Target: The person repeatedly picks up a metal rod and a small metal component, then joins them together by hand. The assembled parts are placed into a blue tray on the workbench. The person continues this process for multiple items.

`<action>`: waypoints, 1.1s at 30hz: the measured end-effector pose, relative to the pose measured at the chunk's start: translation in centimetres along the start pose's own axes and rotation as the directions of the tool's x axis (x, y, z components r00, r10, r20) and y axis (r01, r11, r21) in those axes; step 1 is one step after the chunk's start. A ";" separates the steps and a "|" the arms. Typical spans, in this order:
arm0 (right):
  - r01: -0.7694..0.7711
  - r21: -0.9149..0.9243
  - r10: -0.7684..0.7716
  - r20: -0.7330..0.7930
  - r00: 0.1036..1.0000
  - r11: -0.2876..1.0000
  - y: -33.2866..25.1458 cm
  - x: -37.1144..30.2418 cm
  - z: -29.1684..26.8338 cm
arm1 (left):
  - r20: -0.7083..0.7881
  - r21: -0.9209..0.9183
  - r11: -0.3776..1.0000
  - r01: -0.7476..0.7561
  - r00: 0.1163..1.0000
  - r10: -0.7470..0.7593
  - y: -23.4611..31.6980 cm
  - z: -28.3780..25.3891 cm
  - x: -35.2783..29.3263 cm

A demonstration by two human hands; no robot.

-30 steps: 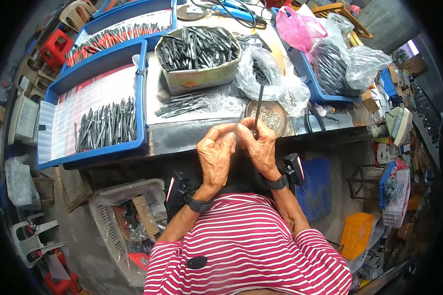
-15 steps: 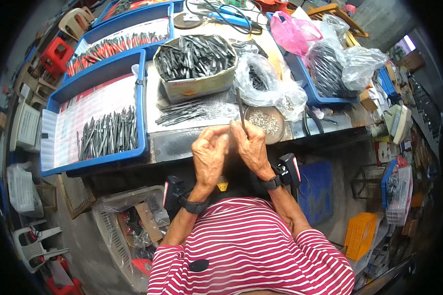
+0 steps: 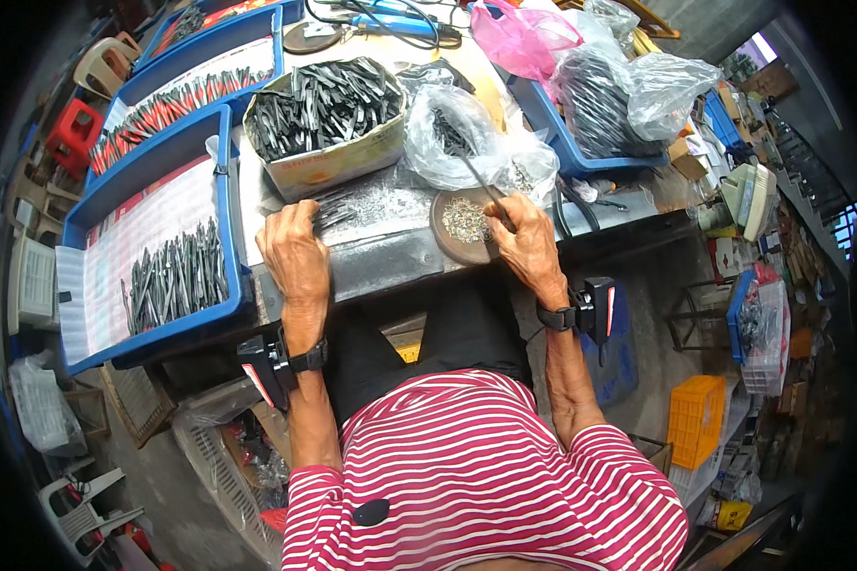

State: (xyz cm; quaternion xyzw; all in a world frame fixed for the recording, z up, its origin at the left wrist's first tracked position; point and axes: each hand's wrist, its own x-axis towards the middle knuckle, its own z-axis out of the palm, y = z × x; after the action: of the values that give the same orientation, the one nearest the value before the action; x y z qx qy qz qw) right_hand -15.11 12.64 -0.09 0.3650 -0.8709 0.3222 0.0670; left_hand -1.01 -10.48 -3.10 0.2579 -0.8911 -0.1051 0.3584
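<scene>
My left hand (image 3: 295, 252) reaches palm down over the loose pile of thin black strips (image 3: 337, 209) at the front of the table, fingers bent and somewhat apart. It covers much of the pile, and its fingertips are partly hidden. My right hand (image 3: 528, 243) is closed round a thin dark tweezers-like tool (image 3: 487, 185), whose tip slants up and leftward over the clear plastic bag (image 3: 448, 143). Beside that hand is a round brown dish (image 3: 445, 244) holding many tiny metal pieces (image 3: 467, 219). A worn box (image 3: 328, 169) heaped with black strips (image 3: 328, 105) stands beyond my left hand.
To the left, a blue tray (image 3: 224, 190) holds black pieces; another blue tray (image 3: 279, 62) behind holds red-and-black ones. Dark-handled pliers (image 3: 581, 205) lie right of my right hand. A blue bin (image 3: 567, 157), bagged black parts (image 3: 609, 105) and a pink bag (image 3: 519, 43) are farther right.
My hands were close together at the table edge and have parted. The left has moved left onto the black strips; the right, still holding the tool, has shifted right past the dish.
</scene>
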 end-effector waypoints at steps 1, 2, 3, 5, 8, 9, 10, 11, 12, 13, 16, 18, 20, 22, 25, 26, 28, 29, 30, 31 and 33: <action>0.045 -0.066 -0.045 0.005 0.999 0.997 0.3 -0.2 0.0 | 0.021 0.022 1.000 0.012 1.000 -0.013 -0.2 0.2 0.0; 0.045 -0.091 -0.043 0.026 0.999 0.995 0.6 -0.4 0.1 | 0.029 0.044 0.999 0.023 0.999 -0.025 -0.4 0.5 0.1; 0.087 -0.111 -0.086 0.009 0.996 0.990 0.7 -0.5 0.3 | 0.036 0.057 0.998 0.022 0.999 -0.024 -0.5 0.7 0.0; 0.186 -0.146 -0.196 -0.058 0.979 0.972 0.6 -0.7 0.7 | 0.017 0.086 0.996 0.017 1.000 -0.019 -0.6 1.0 -0.1; 0.084 -0.154 -0.077 0.051 0.996 0.984 0.3 -0.5 0.8 | 0.006 0.089 0.995 0.035 0.999 -0.036 -0.4 1.0 0.0; 0.092 -0.172 -0.085 0.044 0.995 0.981 0.1 -0.5 0.9 | 0.018 0.081 0.996 0.040 0.999 -0.042 -0.3 0.8 0.1; 0.079 -0.206 -0.066 0.069 0.995 0.975 0.0 -0.4 0.9 | 0.027 0.068 0.996 0.058 0.998 -0.060 -0.1 0.6 0.4; 0.106 -0.215 -0.097 0.054 0.994 0.971 -0.1 -0.3 1.0 | 0.020 0.044 0.997 0.067 0.998 -0.068 0.2 0.4 0.6; 0.107 -0.233 -0.096 0.059 0.994 0.966 -0.2 -0.3 1.0 | -0.048 0.013 0.999 0.034 0.998 -0.034 0.5 0.1 1.1; 0.095 -0.255 -0.077 0.079 0.994 0.962 -0.2 -0.2 1.0 | -0.095 -0.016 1.000 0.021 0.995 -0.022 1.0 -0.2 1.5; 0.088 -0.232 -0.071 0.079 0.994 0.969 -0.2 -0.1 1.1 | -0.173 -0.143 0.989 -0.025 0.985 0.000 2.2 -1.4 3.0; 0.112 -0.193 -0.106 0.038 0.994 0.975 -0.1 0.0 1.2 | -0.238 -0.159 0.986 -0.046 0.971 0.007 3.1 -2.0 4.2; 0.104 -0.153 -0.103 0.012 0.995 0.983 0.0 0.0 1.1 | -0.283 -0.142 0.989 -0.033 0.959 -0.008 3.6 -2.2 5.7; 0.100 -0.101 -0.102 -0.017 0.995 0.990 0.0 0.1 1.1 | -0.308 -0.095 0.995 0.015 0.950 -0.043 3.9 -2.1 7.1; 0.067 -0.031 -0.068 -0.037 0.997 0.997 -0.1 0.0 0.9 | -0.229 0.058 0.989 0.133 0.966 -0.116 4.0 -1.3 8.5; 0.052 -0.009 -0.052 -0.041 0.998 0.999 -0.2 0.0 0.8 | -0.201 0.078 0.983 0.168 0.968 -0.149 4.0 -1.0 8.8; 0.039 0.034 -0.038 -0.045 0.998 0.999 -0.4 -0.1 0.6 | -0.216 0.130 0.975 0.182 0.965 -0.151 3.9 -0.4 9.0; 0.017 0.065 -0.015 -0.037 0.999 0.998 -0.4 -0.1 0.6 | -0.221 0.157 0.969 0.190 0.963 -0.153 3.9 -0.2 9.0; 0.022 0.072 -0.019 -0.043 0.999 0.997 -0.5 -0.1 0.5 | -0.201 0.133 0.971 0.197 0.965 -0.169 3.8 0.0 9.1; 0.013 0.088 -0.009 -0.041 0.999 0.996 -0.5 -0.1 0.5 | -0.229 0.155 0.972 0.175 0.964 -0.138 3.7 0.1 9.0; 0.001 0.106 0.003 -0.046 0.999 0.994 -0.5 -0.1 0.6 | -0.231 0.170 0.971 0.166 0.965 -0.125 3.7 0.3 8.8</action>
State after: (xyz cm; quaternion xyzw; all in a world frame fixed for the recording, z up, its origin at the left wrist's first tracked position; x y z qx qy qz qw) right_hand -14.63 12.11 -0.34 0.3601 -0.8510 0.3762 0.0675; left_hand -7.99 -12.08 3.19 0.3655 -0.8306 -0.0176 0.4197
